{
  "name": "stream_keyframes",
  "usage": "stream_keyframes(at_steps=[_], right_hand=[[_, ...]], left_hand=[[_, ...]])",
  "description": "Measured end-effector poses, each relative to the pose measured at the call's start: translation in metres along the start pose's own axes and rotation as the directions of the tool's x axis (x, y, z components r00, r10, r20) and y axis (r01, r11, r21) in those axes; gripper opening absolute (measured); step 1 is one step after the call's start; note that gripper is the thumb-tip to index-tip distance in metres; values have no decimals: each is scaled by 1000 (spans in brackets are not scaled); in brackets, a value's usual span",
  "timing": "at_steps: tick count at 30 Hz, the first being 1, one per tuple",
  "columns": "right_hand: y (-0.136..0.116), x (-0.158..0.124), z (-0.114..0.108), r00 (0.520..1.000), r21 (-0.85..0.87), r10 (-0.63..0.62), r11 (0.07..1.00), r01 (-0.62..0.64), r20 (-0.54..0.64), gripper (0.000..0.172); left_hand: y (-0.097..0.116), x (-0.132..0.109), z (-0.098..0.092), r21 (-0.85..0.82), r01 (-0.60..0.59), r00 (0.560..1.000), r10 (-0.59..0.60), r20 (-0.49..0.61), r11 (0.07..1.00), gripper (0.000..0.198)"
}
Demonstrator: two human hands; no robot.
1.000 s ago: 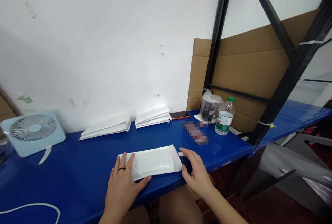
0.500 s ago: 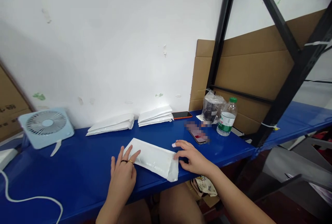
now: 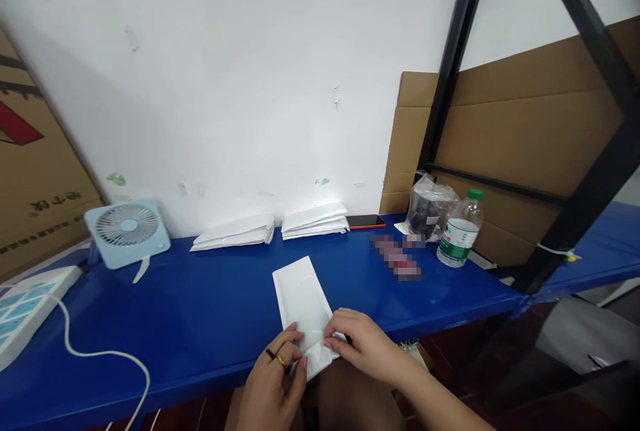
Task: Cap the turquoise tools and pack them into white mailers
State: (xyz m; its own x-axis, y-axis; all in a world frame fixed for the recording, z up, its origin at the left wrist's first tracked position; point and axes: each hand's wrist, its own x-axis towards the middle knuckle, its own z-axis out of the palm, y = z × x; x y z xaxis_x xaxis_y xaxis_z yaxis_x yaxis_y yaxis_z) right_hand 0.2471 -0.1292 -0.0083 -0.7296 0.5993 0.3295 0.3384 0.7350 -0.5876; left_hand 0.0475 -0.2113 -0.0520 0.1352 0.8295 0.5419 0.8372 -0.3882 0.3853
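A white padded envelope (image 3: pixel 303 294) lies at the front edge of the blue table, its far end pointing away from me and its near end reaching past the edge. My left hand (image 3: pixel 277 378), with two rings on its fingers, pinches the near left side of the envelope. On the near right side, my right hand (image 3: pixel 363 344) grips it with thumb and curled fingers. Behind it, two piles of similar white envelopes, a left one (image 3: pixel 235 231) and a right one (image 3: pixel 315 221), rest against the wall.
A light blue fan (image 3: pixel 129 226) and a white power strip (image 3: pixel 37 308) with a cable are on the left of the blue table (image 3: pixel 200 311). To the right are an orange-edged phone (image 3: pixel 367 221), a blurred item, a bagged cup (image 3: pixel 424 214) and a bottle (image 3: pixel 459 234).
The envelope has turned and its near end has come closer to me. Both hands have moved together and closed on that end. The view has shifted left.
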Motion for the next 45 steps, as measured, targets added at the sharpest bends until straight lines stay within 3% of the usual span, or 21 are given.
stream_keyframes(at_steps=[3, 6, 8, 10, 12, 14, 17, 20, 22, 24, 27, 31, 34, 36, 38, 40, 41, 43, 45], right_hand=[[5, 3, 7, 997, 41, 65, 997, -64, -35, 9], [2, -1, 6, 994, 12, 82, 997, -81, -67, 9], [-4, -4, 2, 995, -98, 30, 994, -39, -100, 13], [-13, -5, -1, 992, -264, -76, 963, 48, -97, 28], [-20, -3, -4, 984, -419, -174, 897, 141, -41, 31], [-25, 5, -10, 971, -519, -241, 829, 208, 4, 20], [-25, 32, -35, 948, -548, -314, 801, 241, -43, 25], [-12, 78, -77, 916, -393, -260, 911, 128, -305, 25], [6, 118, -105, 828, -221, -104, 975, -25, -552, 30], [30, 158, -126, 771, 15, 87, 995, -99, -631, 33], [72, 205, -137, 709, 254, 396, 918, -304, -584, 33], [120, 229, -129, 617, 188, 482, 857, -480, -622, 21], [135, 232, -119, 572, 91, 451, 832, -548, -685, 27], [130, 240, -104, 618, -57, 331, 851, -521, -713, 33], [115, 252, -77, 764, -289, 121, 879, -380, -634, 32], [94, 267, -41, 920, -451, -100, 888, -90, -380, 34], [84, 275, -23, 945, -503, -188, 864, 29, -269, 40], [67, 290, 11, 952, -590, -275, 794, 146, -134, 48], [56, 304, 31, 960, -644, -259, 753, 136, -101, 32]], left_hand=[[-8, -2, -1, 73, -169, 985, 172, -28, 983, 30], [-17, -2, -4, 151, -388, 921, 387, 32, 909, 37], [-19, 1, -5, 193, -428, 902, 430, 36, 883, 37], [-18, 8, -6, 212, -421, 903, 430, 6, 882, 34], [-12, 19, -9, 208, -394, 912, 408, -31, 895, 31], [-4, 34, -15, 179, -351, 929, 365, -52, 919, 32], [4, 62, -30, 67, -232, 953, 240, -187, 971, 41], [-8, 97, -47, -124, -42, 935, -5, -356, 991, 56], [-31, 122, -54, -278, 44, 886, -166, -432, 960, 54], [-61, 146, -57, -456, 168, 837, -371, -401, 874, 49], [-107, 168, -52, -731, 294, 749, -623, -223, 615, 44], [-148, 172, -37, -881, 419, 606, -790, 90, 221, 34], [-162, 168, -29, -911, 409, 550, -812, 198, 55, 28], [-167, 168, -27, -919, 393, 547, -813, 200, 39, 26], [-169, 169, -26, -928, 373, 559, -802, 209, 18, 26], [-169, 169, -27, -941, 339, 586, -778, 227, -19, 25], [-168, 169, -28, -946, 321, 598, -766, 235, -41, 25], [-166, 168, -30, -953, 292, 607, -754, 252, -84, 25], [-164, 167, -33, -955, 271, 603, -753, 266, -120, 26]])
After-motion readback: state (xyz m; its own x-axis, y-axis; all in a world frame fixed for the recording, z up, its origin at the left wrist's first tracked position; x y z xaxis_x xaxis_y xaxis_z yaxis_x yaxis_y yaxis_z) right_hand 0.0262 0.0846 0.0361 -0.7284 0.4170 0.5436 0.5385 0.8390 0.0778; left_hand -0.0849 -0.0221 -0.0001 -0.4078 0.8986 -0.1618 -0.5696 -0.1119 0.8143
